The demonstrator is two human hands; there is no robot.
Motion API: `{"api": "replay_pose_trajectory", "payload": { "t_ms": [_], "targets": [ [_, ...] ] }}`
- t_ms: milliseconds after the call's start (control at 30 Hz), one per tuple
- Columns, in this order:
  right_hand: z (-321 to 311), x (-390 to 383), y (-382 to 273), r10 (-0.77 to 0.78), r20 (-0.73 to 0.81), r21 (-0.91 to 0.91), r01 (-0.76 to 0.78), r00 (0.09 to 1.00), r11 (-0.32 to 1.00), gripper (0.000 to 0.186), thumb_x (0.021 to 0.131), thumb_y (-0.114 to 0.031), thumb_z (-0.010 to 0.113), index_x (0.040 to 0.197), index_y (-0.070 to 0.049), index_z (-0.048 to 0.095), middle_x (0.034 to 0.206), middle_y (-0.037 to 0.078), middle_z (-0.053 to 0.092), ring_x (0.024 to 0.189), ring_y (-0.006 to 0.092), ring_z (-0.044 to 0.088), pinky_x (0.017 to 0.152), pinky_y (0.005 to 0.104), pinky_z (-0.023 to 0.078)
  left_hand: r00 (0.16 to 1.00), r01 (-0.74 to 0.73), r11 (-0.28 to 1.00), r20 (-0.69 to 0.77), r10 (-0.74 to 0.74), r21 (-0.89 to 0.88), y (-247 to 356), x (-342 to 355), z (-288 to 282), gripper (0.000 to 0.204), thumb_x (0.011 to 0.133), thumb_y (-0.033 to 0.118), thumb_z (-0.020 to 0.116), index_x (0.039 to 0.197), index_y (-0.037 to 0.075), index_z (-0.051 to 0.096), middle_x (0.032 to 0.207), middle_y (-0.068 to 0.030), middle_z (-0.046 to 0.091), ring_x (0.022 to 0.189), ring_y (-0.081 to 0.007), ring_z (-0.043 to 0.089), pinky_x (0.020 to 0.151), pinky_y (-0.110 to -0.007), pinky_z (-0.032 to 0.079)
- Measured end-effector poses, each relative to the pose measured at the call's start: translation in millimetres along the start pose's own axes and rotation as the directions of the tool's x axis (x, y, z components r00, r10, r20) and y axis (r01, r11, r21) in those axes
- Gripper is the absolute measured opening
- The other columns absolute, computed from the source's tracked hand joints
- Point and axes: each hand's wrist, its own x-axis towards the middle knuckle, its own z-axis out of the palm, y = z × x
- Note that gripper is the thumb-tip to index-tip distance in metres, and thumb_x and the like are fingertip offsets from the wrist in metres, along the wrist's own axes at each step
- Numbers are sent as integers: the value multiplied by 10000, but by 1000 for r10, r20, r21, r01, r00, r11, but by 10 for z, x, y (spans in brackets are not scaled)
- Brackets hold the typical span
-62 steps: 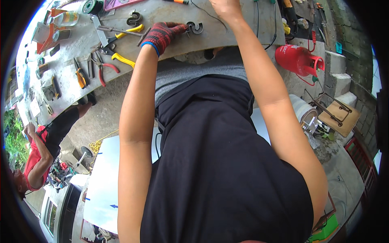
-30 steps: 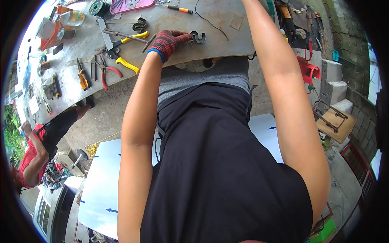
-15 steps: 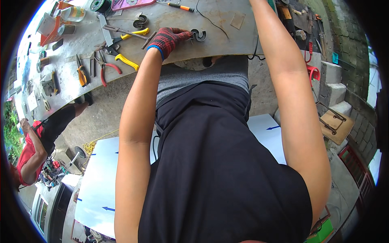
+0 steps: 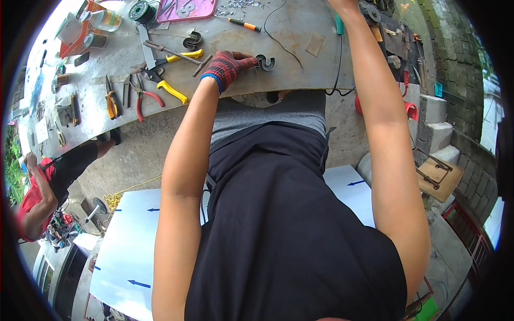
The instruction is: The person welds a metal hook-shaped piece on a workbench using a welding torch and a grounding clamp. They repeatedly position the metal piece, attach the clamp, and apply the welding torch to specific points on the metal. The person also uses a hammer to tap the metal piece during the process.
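My left hand [image 4: 229, 67], in a red and black knit glove with a blue cuff, rests on the metal workbench [image 4: 316, 72] near its front edge. Its fingers are closed on one end of a dark S-shaped curved metal strip [image 4: 266, 63]. My bare right hand [image 4: 344, 5] reaches to the far side at the top edge of the view; its fingers are cut off. Just below it is a teal corded handle [image 4: 339, 25]. Left of the glove lie a T-shaped metal rod tool [image 4: 174, 52] and yellow-handled snips [image 4: 172, 91]. Beyond them sits another curved metal strip [image 4: 193, 40].
Orange pliers [image 4: 112, 104], red-handled pliers [image 4: 147, 101], a wire spool [image 4: 141, 12] and a pink tray [image 4: 187, 9] lie on the bench. A screwdriver [image 4: 238, 23] is farther back. A person in red [image 4: 40, 198] stands at left; a folding stool [image 4: 440, 174] is at right.
The view has shifted, showing more of the bench's far side and the teal handle. My right wrist has come into sight at the top. The left hand keeps its grip on the strip.
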Motion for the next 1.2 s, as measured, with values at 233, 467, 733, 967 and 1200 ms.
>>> {"api": "replay_pose_trajectory", "payload": {
  "t_ms": [233,467,733,967,1200],
  "targets": [
    [-128,-40,6,-144,13,-46,144,990,988,124,857,-80,728,960,-12,739,943,169,735,903,352,705,821,416,543,1000,10,1000,-1,-10,11,-14,24,0,484,885,485,771,1207,122,783,1094,-75,784,1010,-182,683,951,-344,498],
    [-208,-80,-82,-103,11,-75,103,995,992,125,876,-75,720,976,-2,737,957,181,732,919,355,703,832,423,544,1000,13,1000,-10,-13,-12,-15,15,0,473,876,466,787,1186,108,788,1085,-94,781,997,-197,690,948,-351,505],
    [-295,-64,4,-152,53,-90,156,987,984,134,874,-60,724,981,18,738,951,194,735,895,358,711,807,427,554,1000,23,999,-3,-23,36,3,21,-6,489,884,501,767,1207,135,784,1113,-71,783,1064,-197,678,1002,-353,475],
    [-729,-216,-627,-301,211,127,279,930,952,79,878,48,677,949,36,711,875,174,714,813,282,717,737,363,555,999,33,999,-1,-33,11,-56,73,9,469,884,484,778,1200,138,788,1103,-53,784,1053,-183,673,1010,-350,471],
    [-679,-634,-1149,-566,448,410,403,693,818,46,893,-16,666,902,21,691,873,161,693,816,329,695,717,393,540,999,12,996,-37,-8,83,-157,155,8,443,899,463,771,1204,141,788,1108,-49,783,1048,-172,674,1004,-341,476]
  ]
}}
